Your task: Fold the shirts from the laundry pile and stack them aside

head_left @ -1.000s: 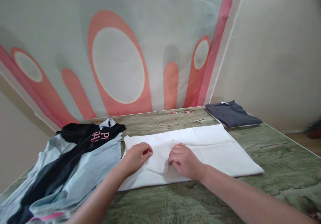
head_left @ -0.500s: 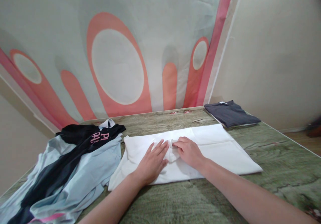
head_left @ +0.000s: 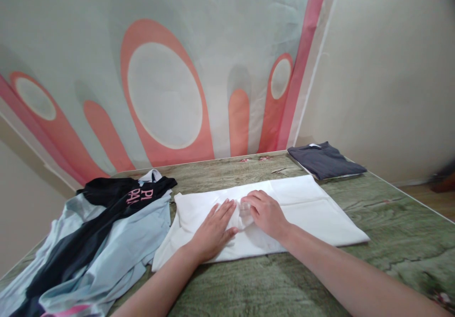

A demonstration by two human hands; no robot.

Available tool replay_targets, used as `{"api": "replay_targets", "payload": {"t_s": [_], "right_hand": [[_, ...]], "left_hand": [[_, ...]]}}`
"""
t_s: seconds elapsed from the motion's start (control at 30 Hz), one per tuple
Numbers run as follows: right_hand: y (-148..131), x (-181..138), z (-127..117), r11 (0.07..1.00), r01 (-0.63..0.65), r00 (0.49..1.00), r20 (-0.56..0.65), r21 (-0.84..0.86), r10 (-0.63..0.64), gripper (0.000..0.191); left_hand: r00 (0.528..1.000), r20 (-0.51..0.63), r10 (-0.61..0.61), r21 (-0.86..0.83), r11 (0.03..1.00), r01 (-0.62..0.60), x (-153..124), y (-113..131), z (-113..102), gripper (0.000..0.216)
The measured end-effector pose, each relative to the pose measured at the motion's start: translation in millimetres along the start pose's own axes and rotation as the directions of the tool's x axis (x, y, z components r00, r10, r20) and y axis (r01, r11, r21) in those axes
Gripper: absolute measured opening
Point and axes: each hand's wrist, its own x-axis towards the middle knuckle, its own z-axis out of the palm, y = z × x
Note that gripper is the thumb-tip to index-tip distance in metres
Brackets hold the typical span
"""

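A white shirt [head_left: 302,198] lies folded into a wide rectangle in front of me, its lower left corner flaring outward. My left hand [head_left: 215,231] rests flat on its middle, palm down, with the thumb apart from the fingers. Close beside it, my right hand [head_left: 265,212] has its fingers bent and closed on a raised, rumpled bit of the white cloth. The fingertips partly hide the pinched fabric between the two hands.
On the left is a loose heap of light blue clothes [head_left: 135,236] with a black garment [head_left: 117,212] bearing pink letters. A folded dark grey shirt [head_left: 327,160] lies at the back right of the wood-patterned table [head_left: 249,288]. Behind stands a patterned wall [head_left: 220,32].
My right hand's fingers have curled and shifted slightly at the rumpled cloth. My left hand stays flat on the shirt. The whole view has moved a little.
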Motion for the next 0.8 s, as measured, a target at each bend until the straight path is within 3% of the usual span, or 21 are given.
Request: {"api": "replay_targets", "payload": {"t_s": [0.33, 0.47, 0.63, 0.8], "right_hand": [[2.7, 0.8, 6.3, 0.998, -0.003, 0.998, 0.066, -0.064, 0.008, 0.025], [1.1, 0.2, 5.3, 0.994, 0.006, 0.996, 0.09, -0.114, 0.005, 0.027], [0.1, 1.4, 3.0, 0.994, 0.022, 1.0, 0.022, -0.107, -0.02, 0.043], [1.1, -1.9, 8.2, 0.983, 0.127, 0.98, 0.168, -0.132, -0.104, 0.047]], "left_hand": [[1.0, 0.005, 0.009, 0.055, 0.998, -0.009, 0.0, -0.7, 4.2, 0.064], [0.998, 0.041, 0.048, 0.107, 0.993, -0.052, -0.4, 1.6, 0.9, 0.064], [0.996, 0.059, 0.067, 0.145, 0.987, -0.075, -0.3, 3.8, -1.8, 0.062], [0.996, 0.067, 0.061, 0.149, 0.986, -0.07, -0.5, 4.0, -2.0, 0.063]]}}
